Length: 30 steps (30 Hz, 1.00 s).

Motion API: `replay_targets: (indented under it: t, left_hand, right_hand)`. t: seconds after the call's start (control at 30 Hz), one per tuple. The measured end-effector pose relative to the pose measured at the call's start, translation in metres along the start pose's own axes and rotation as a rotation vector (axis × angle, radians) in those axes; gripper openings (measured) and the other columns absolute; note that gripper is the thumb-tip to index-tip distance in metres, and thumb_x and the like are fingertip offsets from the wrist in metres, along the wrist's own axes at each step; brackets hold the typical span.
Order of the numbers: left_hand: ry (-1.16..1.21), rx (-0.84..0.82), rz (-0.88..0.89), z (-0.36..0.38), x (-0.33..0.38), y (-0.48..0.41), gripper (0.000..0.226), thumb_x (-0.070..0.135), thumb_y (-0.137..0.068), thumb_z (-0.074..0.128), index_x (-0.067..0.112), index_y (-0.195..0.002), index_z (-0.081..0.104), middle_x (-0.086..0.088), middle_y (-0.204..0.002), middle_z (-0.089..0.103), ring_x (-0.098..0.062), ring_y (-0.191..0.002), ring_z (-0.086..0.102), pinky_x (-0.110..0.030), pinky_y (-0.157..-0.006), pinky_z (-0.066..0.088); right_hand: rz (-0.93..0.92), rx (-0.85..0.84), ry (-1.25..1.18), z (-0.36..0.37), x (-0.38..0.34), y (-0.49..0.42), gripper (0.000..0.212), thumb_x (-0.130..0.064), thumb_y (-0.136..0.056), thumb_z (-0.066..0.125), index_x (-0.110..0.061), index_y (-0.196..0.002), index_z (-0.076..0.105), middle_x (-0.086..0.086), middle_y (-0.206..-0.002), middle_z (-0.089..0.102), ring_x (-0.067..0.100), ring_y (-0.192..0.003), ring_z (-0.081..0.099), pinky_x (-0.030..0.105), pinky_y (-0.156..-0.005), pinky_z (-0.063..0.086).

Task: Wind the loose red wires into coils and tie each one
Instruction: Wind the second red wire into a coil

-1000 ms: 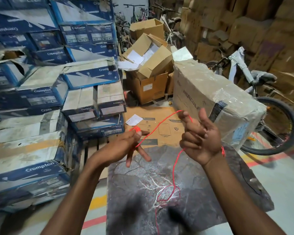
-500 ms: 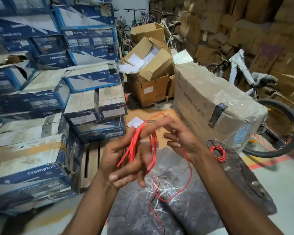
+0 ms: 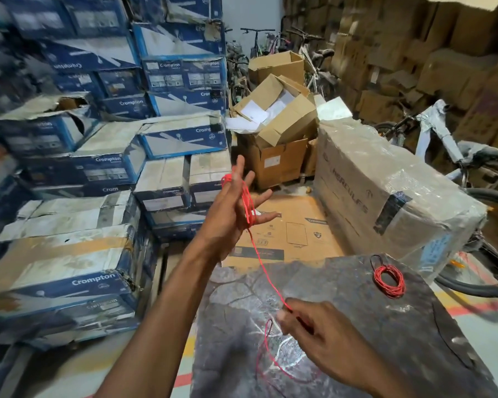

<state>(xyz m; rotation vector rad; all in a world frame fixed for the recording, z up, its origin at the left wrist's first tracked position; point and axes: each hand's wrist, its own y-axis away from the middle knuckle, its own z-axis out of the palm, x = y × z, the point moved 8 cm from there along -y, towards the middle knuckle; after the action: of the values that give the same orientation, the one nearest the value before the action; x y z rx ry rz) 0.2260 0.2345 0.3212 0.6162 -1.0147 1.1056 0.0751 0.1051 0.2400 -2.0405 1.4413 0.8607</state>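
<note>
Red wire, partly wound: several loops lie across the palm and round the spread fingers of the raised left hand, whose fingers are straight and splayed rather than curled, so that the hand serves as a former for the loops. From the lower edge of the loops a single taut strand runs down and to the right to the right hand, which pinches it between thumb and fingertips, the remaining fingers loosely bent. Below the pinch the free tail of the wire falls in a slack curve onto the dark stone slab, over a patch of white scratch marks. A second, finished coil of red wire lies flat near the slab's far right corner, well apart from both hands; a thin dark strand curves out from its upper edge. Beyond the slab a flattened cardboard sheet lies on the floor. To the left stand stacked blue-and-white Crompton cartons, some torn and taped. To the right rests a large plastic-wrapped Hercules carton, with a partly wrapped bicycle behind it. At centre rear, open brown cardboard boxes hold loose white papers, with further bicycles and stacked brown cartons behind.
</note>
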Motion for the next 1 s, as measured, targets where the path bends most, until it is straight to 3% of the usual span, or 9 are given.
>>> replay_targets:
  t: [0.13,0.33,0.47,0.63,0.7,0.8,0.87,0.93,1.0]
  left_hand:
    - [-0.528,-0.022,0.009,-0.008,-0.010,-0.002,0.051,0.049,-0.106,0.031,0.058,-0.151,0.011,0.001,-0.170,0.011,-0.022,-0.127,0.060,-0.038,-0.092,0.059]
    - [-0.989,-0.256,-0.143,-0.008,-0.036,0.025,0.065,0.069,-0.099,0.025,0.052,-0.157,0.002,0.013,-0.140,0.062,-0.020,-0.090,0.077,-0.039,-0.107,0.045]
    - [-0.682,-0.522,-0.458,0.009,-0.055,0.062,0.060,0.055,-0.105,0.027,0.032,-0.160,0.020,-0.011,-0.113,0.077,-0.020,-0.047,0.067,-0.035,-0.071,0.062]
    - [0.133,-0.861,-0.632,0.050,-0.033,0.113,0.059,0.038,-0.108,0.022,0.007,-0.158,0.027,-0.025,-0.088,0.075,-0.021,-0.046,0.066,-0.025,-0.049,0.059]
    - [0.300,-0.930,-0.576,0.062,-0.015,0.118,0.061,0.039,-0.109,0.023,0.006,-0.159,0.019,-0.024,-0.086,0.076,-0.028,-0.036,0.058,-0.029,-0.057,0.062]
    - [0.477,-0.945,-0.402,0.073,0.015,0.111,0.066,0.040,-0.109,0.021,0.008,-0.160,-0.006,-0.027,-0.100,0.074,-0.027,-0.025,0.040,-0.037,-0.071,0.064]
    - [0.550,-0.880,-0.293,0.077,0.028,0.099,0.066,0.043,-0.108,0.020,0.011,-0.161,-0.003,-0.029,-0.125,0.066,-0.023,-0.034,0.057,-0.043,-0.075,0.063]
    - [0.609,-0.769,-0.211,0.074,0.036,0.084,0.065,0.045,-0.106,0.020,0.013,-0.162,0.006,-0.029,-0.150,0.045,-0.027,-0.067,0.076,-0.047,-0.078,0.062]
    - [0.686,-0.653,-0.176,0.065,0.035,0.066,0.064,0.045,-0.107,0.021,0.014,-0.162,0.010,-0.024,-0.165,0.015,-0.041,-0.098,0.073,-0.052,-0.081,0.062]
  right_hand:
    - [-0.066,-0.084,0.076,-0.033,-0.031,0.014,0.032,-0.065,-0.101,0.043,-0.035,-0.092,0.054,-0.009,-0.062,0.055,0.009,-0.056,0.050,0.026,-0.056,0.035]
    - [-0.181,0.180,-0.033,-0.127,-0.045,-0.004,0.030,-0.055,-0.101,0.049,-0.034,-0.102,0.071,0.006,-0.075,0.063,0.026,-0.064,0.057,0.042,-0.058,0.048]
    - [-0.224,0.319,-0.076,-0.156,-0.047,-0.027,0.027,-0.058,-0.093,0.061,-0.036,-0.101,0.075,0.002,-0.089,0.070,0.027,-0.080,0.065,0.051,-0.072,0.052]
    - [-0.183,0.462,-0.253,-0.154,-0.037,-0.054,0.011,-0.027,-0.090,0.074,-0.017,-0.096,0.075,0.002,-0.095,0.074,0.028,-0.089,0.071,0.050,-0.080,0.058]
    - [-0.185,0.453,-0.279,-0.141,-0.032,-0.065,0.010,-0.025,-0.093,0.073,-0.015,-0.094,0.076,0.001,-0.090,0.073,0.018,-0.080,0.069,0.041,-0.068,0.056]
    - [-0.192,0.392,-0.270,-0.113,-0.023,-0.077,0.019,-0.035,-0.098,0.067,-0.021,-0.088,0.075,0.005,-0.074,0.064,0.003,-0.058,0.047,0.027,-0.052,0.033]
    - [-0.165,0.330,-0.268,-0.091,-0.009,-0.082,0.029,-0.041,-0.101,0.061,-0.022,-0.083,0.075,0.007,-0.064,0.059,0.011,-0.053,0.045,0.035,-0.051,0.032]
    - [-0.146,0.279,-0.305,-0.069,0.006,-0.083,0.042,-0.052,-0.101,0.056,-0.021,-0.079,0.073,0.007,-0.057,0.058,0.016,-0.052,0.050,0.039,-0.053,0.038]
    - [-0.105,0.240,-0.351,-0.048,0.020,-0.080,0.054,-0.067,-0.096,0.050,-0.021,-0.075,0.069,0.005,-0.051,0.056,0.014,-0.049,0.050,0.035,-0.053,0.038]
